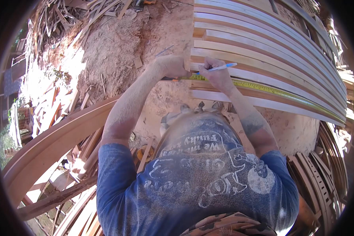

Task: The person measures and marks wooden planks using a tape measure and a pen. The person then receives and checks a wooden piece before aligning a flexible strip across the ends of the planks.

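Note:
A yellow tape measure (263, 87) is stretched along one of several wooden boards (240, 58) lying side by side. My left hand (177, 67) is closed around the tape's near end, just off the board ends. A small dark and orange part shows under that hand, and the rest is hidden by the fingers. In my right hand (217, 76) is a white and blue pen (225, 67), tilted with its blue tip down beside the tape, close to the board ends. Whether the tip touches the wood I cannot tell.
A curved wooden piece (63, 131) sweeps along the left side. Offcuts and thin strips (63, 23) are heaped at the upper left. More slotted and curved pieces (316, 185) lie at the lower right. Bare reddish ground (118, 51) shows left of the boards.

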Available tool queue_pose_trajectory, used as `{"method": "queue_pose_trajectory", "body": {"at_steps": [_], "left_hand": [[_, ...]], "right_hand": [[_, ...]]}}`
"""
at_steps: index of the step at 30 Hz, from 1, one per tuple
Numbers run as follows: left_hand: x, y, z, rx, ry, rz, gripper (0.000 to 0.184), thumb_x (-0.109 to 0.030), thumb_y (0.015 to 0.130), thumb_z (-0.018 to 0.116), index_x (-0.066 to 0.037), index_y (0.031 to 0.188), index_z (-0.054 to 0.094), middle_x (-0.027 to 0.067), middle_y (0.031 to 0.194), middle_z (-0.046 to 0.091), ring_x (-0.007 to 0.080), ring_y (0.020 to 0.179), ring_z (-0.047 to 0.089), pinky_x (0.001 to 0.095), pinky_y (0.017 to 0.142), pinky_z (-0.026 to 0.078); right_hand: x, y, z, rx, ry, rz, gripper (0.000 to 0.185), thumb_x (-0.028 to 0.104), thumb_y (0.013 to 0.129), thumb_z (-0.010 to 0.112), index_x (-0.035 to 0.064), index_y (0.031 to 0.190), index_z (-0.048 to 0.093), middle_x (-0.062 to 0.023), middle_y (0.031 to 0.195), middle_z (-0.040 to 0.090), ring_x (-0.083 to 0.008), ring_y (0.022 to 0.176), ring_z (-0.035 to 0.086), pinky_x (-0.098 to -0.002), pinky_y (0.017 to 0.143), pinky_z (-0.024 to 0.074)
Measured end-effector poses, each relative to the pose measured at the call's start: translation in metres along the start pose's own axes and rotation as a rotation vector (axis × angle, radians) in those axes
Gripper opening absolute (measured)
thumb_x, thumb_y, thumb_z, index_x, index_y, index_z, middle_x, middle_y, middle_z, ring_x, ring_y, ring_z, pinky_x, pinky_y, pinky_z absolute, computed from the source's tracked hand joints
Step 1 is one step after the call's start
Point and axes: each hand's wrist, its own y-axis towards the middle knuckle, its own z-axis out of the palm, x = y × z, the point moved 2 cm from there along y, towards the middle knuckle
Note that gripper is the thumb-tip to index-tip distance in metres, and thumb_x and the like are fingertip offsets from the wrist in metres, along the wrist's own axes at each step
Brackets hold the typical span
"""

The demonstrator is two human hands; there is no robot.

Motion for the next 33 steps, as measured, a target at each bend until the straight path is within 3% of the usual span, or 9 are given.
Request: {"method": "queue_pose_trajectory", "body": {"at_steps": [3,6,12,15,23,33], "left_hand": [[-0.0044,-0.0059,0.0003,-0.015,0.007,-0.018,0.051,-0.056,0.076,0.062,-0.006,0.076,0.073,0.0146,0.08,0.071,0.0288,0.078,0.068,0.0402,0.072,0.052],[-0.0044,-0.0049,0.0005,-0.038,0.04,-0.021,0.052,-0.058,0.076,0.063,-0.007,0.074,0.073,0.0106,0.069,0.068,0.0233,0.068,0.067,0.0375,0.07,0.052],[-0.0048,-0.004,0.0006,-0.04,0.05,-0.026,0.053,-0.059,0.076,0.063,-0.007,0.077,0.074,0.0116,0.071,0.069,0.0236,0.069,0.067,0.0376,0.07,0.052],[-0.007,-0.0057,-0.0019,-0.013,0.023,-0.032,0.051,-0.055,0.075,0.063,-0.006,0.08,0.074,0.0144,0.08,0.071,0.0288,0.079,0.068,0.0392,0.074,0.053],[-0.0089,-0.0056,-0.003,0.007,0.044,-0.051,0.05,-0.056,0.074,0.062,-0.008,0.076,0.075,0.0137,0.081,0.071,0.0285,0.08,0.068,0.0392,0.076,0.053],[-0.0086,-0.0069,-0.003,0.002,0.027,-0.054,0.049,-0.057,0.074,0.062,-0.009,0.073,0.075,0.0123,0.077,0.071,0.0275,0.077,0.068,0.0391,0.075,0.053]], "right_hand": [[-0.001,-0.0002,-0.0007,-0.013,-0.042,-0.036,0.031,0.013,0.084,0.066,0.0017,0.067,0.043,-0.0049,0.056,0.043,-0.0111,0.053,0.039,-0.0314,0.05,0.0349],[-0.0047,-0.0014,0.0015,-0.018,-0.085,-0.095,0.031,0.012,0.084,0.065,0.0012,0.068,0.042,-0.0067,0.056,0.043,-0.0133,0.051,0.039,-0.0331,0.05,0.0359],[-0.0042,-0.0026,0.0012,-0.003,-0.141,-0.135,0.031,0.011,0.085,0.064,0.0011,0.068,0.04,-0.0081,0.055,0.039,-0.0187,0.048,0.04,-0.035,0.049,0.0368],[-0.0007,-0.0025,0.001,-0.007,-0.129,-0.121,0.03,0.011,0.085,0.064,0.0015,0.068,0.04,-0.0082,0.055,0.039,-0.0202,0.048,0.041,-0.0357,0.05,0.0372],[0.0005,-0.0039,0.0015,0.007,-0.104,-0.063,0.029,0.011,0.085,0.063,0.0016,0.069,0.041,-0.0088,0.054,0.043,-0.0216,0.048,0.045,-0.0364,0.051,0.0393],[-0.0058,-0.0031,0.004,-0.022,-0.191,-0.209,0.028,0.009,0.085,0.062,0.0005,0.069,0.041,-0.0109,0.054,0.043,-0.0249,0.047,0.046,-0.0367,0.05,0.0391]]}}
